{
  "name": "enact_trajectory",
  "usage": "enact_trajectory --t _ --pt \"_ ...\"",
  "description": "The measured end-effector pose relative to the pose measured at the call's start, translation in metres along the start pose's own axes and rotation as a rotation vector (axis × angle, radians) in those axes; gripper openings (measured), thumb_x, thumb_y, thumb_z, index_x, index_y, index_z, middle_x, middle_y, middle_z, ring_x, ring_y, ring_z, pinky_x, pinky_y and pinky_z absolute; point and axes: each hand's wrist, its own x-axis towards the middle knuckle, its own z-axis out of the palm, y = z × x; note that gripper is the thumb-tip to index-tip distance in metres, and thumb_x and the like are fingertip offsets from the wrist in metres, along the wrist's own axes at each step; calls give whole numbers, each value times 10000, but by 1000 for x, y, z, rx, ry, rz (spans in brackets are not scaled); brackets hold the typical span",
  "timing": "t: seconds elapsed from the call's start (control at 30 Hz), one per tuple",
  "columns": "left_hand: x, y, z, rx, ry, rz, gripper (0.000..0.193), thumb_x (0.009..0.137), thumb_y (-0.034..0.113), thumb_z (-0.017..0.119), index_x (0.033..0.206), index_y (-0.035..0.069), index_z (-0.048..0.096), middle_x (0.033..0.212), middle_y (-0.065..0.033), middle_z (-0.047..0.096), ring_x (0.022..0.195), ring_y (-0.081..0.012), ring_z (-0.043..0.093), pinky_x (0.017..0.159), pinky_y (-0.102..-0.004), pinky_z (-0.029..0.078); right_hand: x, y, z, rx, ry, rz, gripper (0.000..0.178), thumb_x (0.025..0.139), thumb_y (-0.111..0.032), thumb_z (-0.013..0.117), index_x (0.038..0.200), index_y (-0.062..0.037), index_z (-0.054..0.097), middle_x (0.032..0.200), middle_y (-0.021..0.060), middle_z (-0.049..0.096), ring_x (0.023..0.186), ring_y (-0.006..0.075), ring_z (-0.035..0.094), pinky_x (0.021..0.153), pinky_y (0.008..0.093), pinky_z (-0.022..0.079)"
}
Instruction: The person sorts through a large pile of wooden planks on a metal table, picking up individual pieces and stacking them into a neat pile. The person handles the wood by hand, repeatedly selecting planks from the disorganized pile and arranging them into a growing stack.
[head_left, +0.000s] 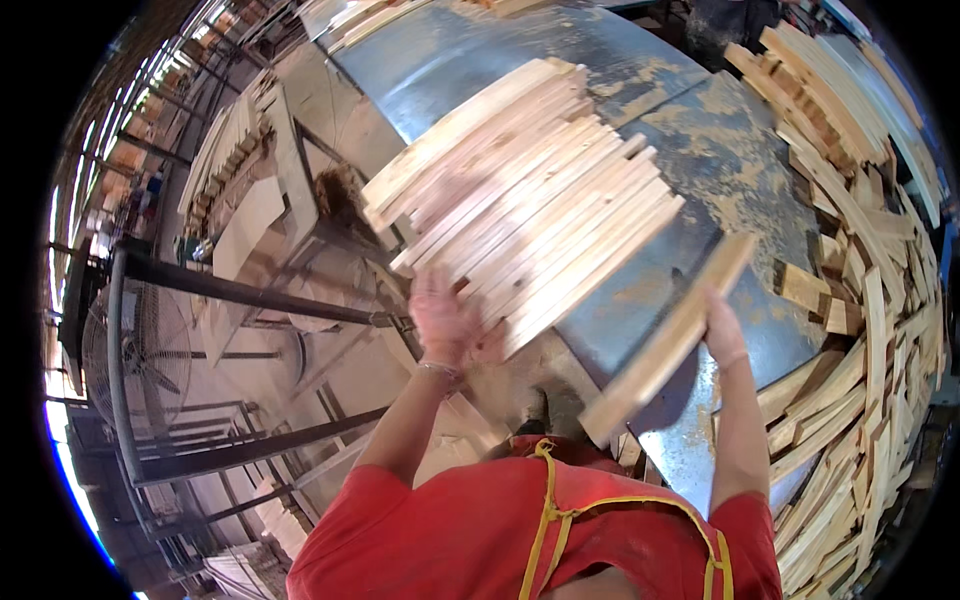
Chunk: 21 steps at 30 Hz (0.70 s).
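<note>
A wide row of pale wooden strips (pixel 540 190) lies side by side on the metal table, their ends uneven. My left hand (pixel 445 318) is at the near left ends of these strips, fingers spread and slightly blurred, touching the wood. A thicker wooden board (pixel 672 342) is held in my right hand (pixel 724 330), which grips its right long edge. This board slants over the table's near edge, apart from the row, with its lower end towards my body. The fingertips of my right hand are partly hidden by the board.
Sawdust coats parts of the metal table (pixel 690 140). Scrap wood (pixel 850 420) is heaped along the right, below stacked boards (pixel 820 90). At left stand a dark metal frame (pixel 250 290), a fan (pixel 140 345) and a bench (pixel 290 170) with strips. Another person (pixel 725 30) stands across the table.
</note>
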Motion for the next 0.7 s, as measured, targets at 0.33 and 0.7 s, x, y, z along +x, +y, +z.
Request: enact_trajectory --t 0.33,0.7 --pt "19 -43 18 -1588 4 -1215 345 1028 484 690 826 227 580 713 89 471 579 -67 404 547 -284 350 25 18 150 -106 103 -92 522 1008 -521 700 1297 -95 620 1121 61 654 952 171 635 779 373 554" --pt "56 33 39 -787 -695 -283 771 994 347 764 1588 -53 478 1539 -194 603 1382 -276 606 1181 -384 465 19 -45 80 -220 72 -260 655 1007 -481 653 1418 25 596 1322 297 684 1206 410 661 1069 426 506"
